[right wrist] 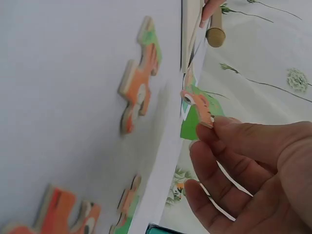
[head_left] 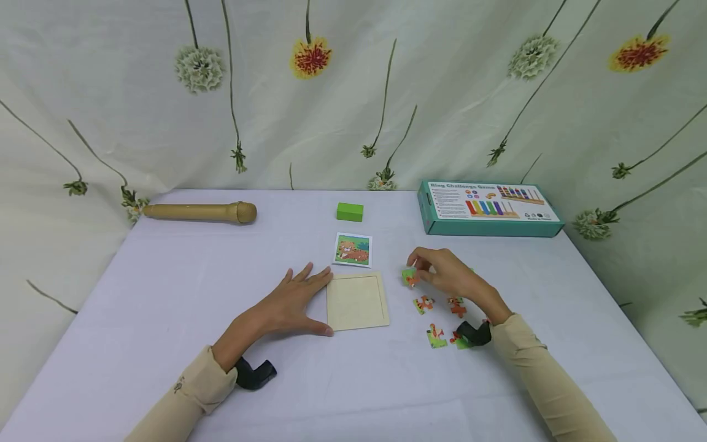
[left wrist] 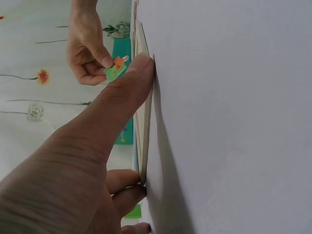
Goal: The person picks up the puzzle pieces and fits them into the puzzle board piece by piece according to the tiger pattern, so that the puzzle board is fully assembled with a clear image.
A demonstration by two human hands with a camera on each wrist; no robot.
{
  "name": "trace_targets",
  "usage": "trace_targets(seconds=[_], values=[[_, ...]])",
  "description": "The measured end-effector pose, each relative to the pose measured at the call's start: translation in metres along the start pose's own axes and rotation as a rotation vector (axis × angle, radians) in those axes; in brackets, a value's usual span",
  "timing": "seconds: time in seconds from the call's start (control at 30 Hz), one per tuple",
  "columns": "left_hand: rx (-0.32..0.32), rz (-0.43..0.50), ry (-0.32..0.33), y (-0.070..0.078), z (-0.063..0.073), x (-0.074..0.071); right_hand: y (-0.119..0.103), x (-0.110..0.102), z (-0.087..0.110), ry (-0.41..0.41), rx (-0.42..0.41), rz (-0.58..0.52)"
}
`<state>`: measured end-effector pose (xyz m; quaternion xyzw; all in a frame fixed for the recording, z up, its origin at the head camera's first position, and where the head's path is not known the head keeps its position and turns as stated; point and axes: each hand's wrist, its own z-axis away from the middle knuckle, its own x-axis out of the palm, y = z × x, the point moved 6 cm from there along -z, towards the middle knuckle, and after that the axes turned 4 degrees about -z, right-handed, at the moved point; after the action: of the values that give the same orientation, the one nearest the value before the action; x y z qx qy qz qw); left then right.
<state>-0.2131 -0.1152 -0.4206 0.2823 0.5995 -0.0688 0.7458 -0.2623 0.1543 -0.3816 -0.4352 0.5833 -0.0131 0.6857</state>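
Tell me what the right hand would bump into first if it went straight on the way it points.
Probably the small picture card, but the right hand, pinching a puzzle piece, seems raised, so it might pass over.

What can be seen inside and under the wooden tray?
Inside the tray, only its bare base shows. The white cloth shows around it; whatever is directly underneath is covered.

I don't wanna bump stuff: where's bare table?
Free: between the long tan rod and left hand, and from that rod to the green rectangular block.

Crowded: right of the pale square wooden tray, among orange-and-green puzzle pieces near the right hand.
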Motion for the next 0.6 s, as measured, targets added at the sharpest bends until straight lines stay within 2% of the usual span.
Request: trace_targets(seconds=[0.6], values=[[-0.011, 0.008, -0.003, -0.001, 0.0, 0.001, -0.016, 0.012, -0.026, 0.062, -0.033, -0.208]])
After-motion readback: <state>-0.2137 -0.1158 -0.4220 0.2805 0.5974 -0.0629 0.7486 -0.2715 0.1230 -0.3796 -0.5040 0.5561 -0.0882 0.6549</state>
